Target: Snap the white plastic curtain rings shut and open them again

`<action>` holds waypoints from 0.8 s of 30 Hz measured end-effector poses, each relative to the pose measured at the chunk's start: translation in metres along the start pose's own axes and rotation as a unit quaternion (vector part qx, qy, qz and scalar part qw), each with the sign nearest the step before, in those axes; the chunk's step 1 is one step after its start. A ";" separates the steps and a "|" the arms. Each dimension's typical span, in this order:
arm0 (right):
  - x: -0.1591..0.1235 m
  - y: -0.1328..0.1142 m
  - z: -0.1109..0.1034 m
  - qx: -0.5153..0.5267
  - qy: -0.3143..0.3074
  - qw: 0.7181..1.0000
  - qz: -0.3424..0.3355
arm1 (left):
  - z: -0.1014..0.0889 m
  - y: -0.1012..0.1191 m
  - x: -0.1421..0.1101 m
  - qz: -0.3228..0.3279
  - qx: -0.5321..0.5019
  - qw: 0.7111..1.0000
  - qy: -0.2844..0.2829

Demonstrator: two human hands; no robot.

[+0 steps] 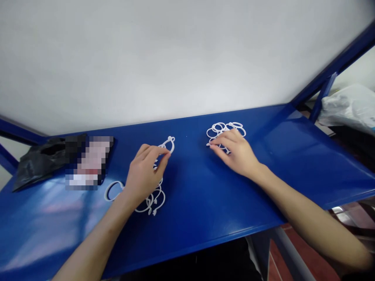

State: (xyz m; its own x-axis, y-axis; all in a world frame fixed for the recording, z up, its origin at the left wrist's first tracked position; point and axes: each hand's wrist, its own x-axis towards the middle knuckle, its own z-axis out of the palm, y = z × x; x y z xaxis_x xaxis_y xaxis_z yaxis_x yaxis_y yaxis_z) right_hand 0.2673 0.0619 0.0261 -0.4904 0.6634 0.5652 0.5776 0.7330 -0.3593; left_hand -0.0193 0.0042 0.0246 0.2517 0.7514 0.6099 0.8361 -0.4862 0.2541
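My left hand (148, 169) pinches a white plastic ring (172, 145) between thumb and forefinger, raised just above the table. The ring is thin, with small knobs at its top, like a shower curtain ring. Under and beside this hand lie several more white rings (159, 197), some with their ends apart; the hand hides part of them. A single ring (109, 191) rests left of my wrist. Farther right, my right hand (238, 152) has its thumb and fingertips closed on a white ring at the near edge of a pile of rings (218, 127), partly covering it.
Both hands are over a blue table (187, 210) that meets a white wall (181, 58). A black plastic bag (38, 160) and a blurred-out flat object (93, 160) lie at the left. Blue metal bars (322, 93) stand at the right, with a clear plastic bag (348, 107) beyond.
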 end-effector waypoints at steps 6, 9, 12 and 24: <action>-0.011 -0.045 0.024 0.242 -0.126 0.957 0.092 | 0.013 0.028 -0.011 0.149 -0.012 0.989 0.001; -0.013 -0.052 0.031 0.326 -0.132 0.923 0.154 | 0.016 0.038 -0.014 0.200 -0.016 0.980 0.002; -0.014 -0.050 0.032 0.344 -0.101 0.919 0.163 | 0.015 0.043 -0.014 0.197 -0.030 0.980 0.017; -0.016 -0.045 0.030 0.267 -0.047 0.963 -0.005 | 0.009 0.040 -0.015 -0.058 -0.148 0.985 -0.074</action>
State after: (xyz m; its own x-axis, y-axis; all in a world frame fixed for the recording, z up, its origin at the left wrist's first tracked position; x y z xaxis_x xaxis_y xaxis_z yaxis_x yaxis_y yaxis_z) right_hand 0.2293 0.0227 0.0115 -0.5658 0.6479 0.5100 0.1668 0.6957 -0.6987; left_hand 0.0155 -0.0222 0.0189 0.2496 0.8555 0.4537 0.6904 -0.4857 0.5361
